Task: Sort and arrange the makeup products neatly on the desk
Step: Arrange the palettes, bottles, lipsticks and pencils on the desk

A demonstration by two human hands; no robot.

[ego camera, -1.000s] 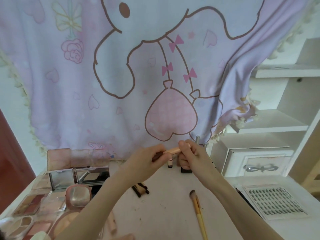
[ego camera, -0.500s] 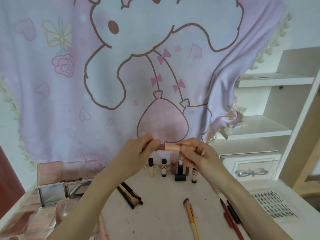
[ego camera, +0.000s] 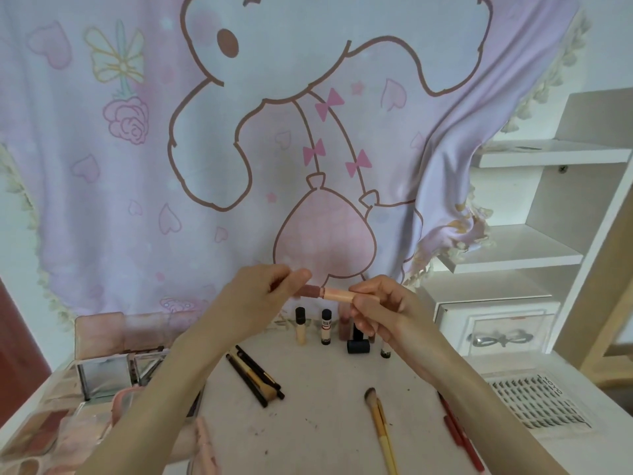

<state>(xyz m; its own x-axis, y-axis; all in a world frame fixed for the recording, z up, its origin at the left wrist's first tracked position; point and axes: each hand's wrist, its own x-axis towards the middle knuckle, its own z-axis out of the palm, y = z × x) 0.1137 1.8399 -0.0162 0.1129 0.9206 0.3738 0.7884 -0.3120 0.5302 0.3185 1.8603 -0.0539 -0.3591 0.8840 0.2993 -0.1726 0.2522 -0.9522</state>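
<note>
From the head camera, both hands are up above the desk. The left hand pinches the dark pink end of a lipstick with its fingers closed tight. The right hand wraps around the peach end. The lipstick lies sideways in the air between them. Under the hands, small bottles stand in a row at the back of the desk. Dark brushes lie near the left arm. A yellow brush lies by the right arm. Open makeup boxes sit far left.
</note>
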